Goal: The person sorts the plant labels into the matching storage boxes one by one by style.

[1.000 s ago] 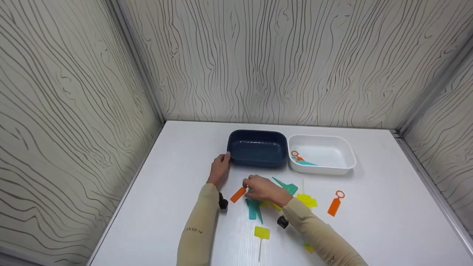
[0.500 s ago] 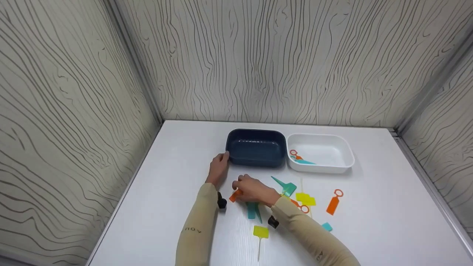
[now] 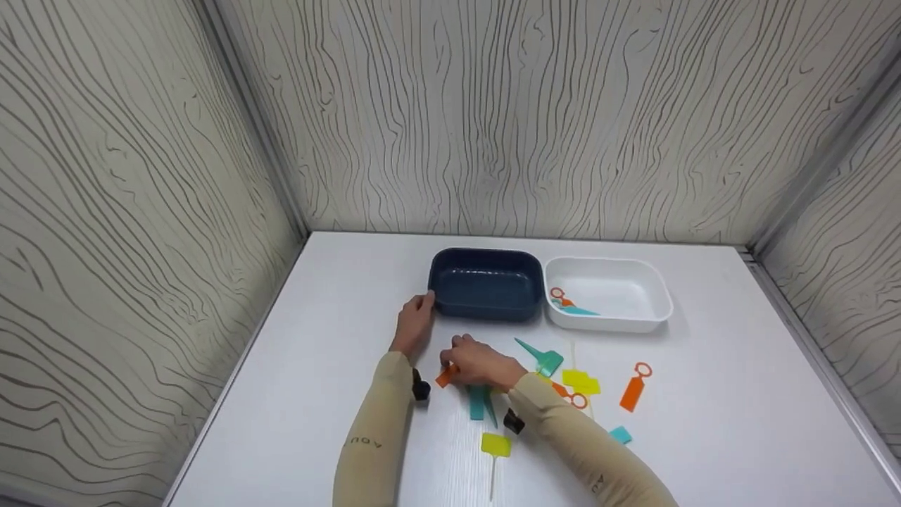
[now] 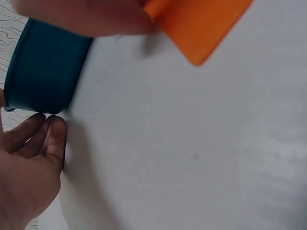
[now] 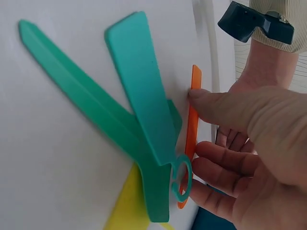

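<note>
My right hand (image 3: 480, 362) pinches an orange plant label (image 5: 192, 120) between thumb and fingertips, low over the table. Its flat end (image 3: 444, 377) shows left of the hand in the head view. Just beside it, in the right wrist view, a teal label with a ring (image 5: 141, 86) lies across a green pointed label (image 5: 86, 98); a yellow label (image 5: 127, 203) is partly under them. My left hand (image 3: 413, 325) touches the near left corner of a dark blue tray (image 3: 486, 310), fingers fairly straight against its outer wall (image 4: 50, 72). Nothing shows inside the tray.
A white tray (image 3: 609, 324) stands right of the blue one, with orange and teal labels inside. Right of my right hand lie a green label (image 3: 549, 362), yellow labels (image 3: 581, 382) and an orange ringed label (image 3: 632, 394). A yellow stemmed label (image 3: 496, 445) lies nearer the front.
My right hand has shifted slightly left with the orange label, which now shows less beyond the fingers. Labels formerly under the right forearm have come into view. The left hand stays at the blue tray.
</note>
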Motion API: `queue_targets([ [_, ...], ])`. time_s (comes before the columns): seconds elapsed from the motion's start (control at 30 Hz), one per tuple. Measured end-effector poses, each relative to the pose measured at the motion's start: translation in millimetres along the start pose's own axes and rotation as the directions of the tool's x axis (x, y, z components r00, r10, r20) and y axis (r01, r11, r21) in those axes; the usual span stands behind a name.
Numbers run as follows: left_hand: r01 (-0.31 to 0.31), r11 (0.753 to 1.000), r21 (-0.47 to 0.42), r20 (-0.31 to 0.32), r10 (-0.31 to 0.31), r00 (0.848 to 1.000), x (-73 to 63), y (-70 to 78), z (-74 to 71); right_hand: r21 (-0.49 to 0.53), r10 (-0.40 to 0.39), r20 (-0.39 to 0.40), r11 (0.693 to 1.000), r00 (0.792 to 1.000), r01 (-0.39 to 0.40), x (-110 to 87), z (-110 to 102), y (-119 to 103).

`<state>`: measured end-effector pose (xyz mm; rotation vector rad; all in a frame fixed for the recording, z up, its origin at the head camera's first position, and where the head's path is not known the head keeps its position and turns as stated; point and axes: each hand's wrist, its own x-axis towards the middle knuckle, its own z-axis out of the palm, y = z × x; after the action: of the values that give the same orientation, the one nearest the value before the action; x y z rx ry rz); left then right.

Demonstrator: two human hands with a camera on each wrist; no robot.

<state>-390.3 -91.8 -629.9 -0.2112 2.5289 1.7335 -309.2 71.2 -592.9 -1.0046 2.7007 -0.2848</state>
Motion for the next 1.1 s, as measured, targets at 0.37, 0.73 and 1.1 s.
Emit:
queue_targets([
  [0.37, -0.021, 1.0, 0.01, -0.003, 0.021, 1.0, -2.7, -2.1, -0.6, -0.008, 0.044, 0.022, 0.999, 0.999, -0.044, 2.2, 2, -2],
  [0.73, -0.019, 0.999, 0.035, -0.032, 0.02, 0.999, -2.0, -0.9, 0.8, -0.022, 0.025, -0.012, 0.999, 1.0, -0.025, 1.6, 2, -2],
  [1.1, -0.026, 0.998, 0.05, -0.018, 0.027, 0.999, -0.9, 2.1, 0.8, -0.01, -0.008, -0.096, 1.0, 0.995, 0.007, -4.5, -8, 7],
])
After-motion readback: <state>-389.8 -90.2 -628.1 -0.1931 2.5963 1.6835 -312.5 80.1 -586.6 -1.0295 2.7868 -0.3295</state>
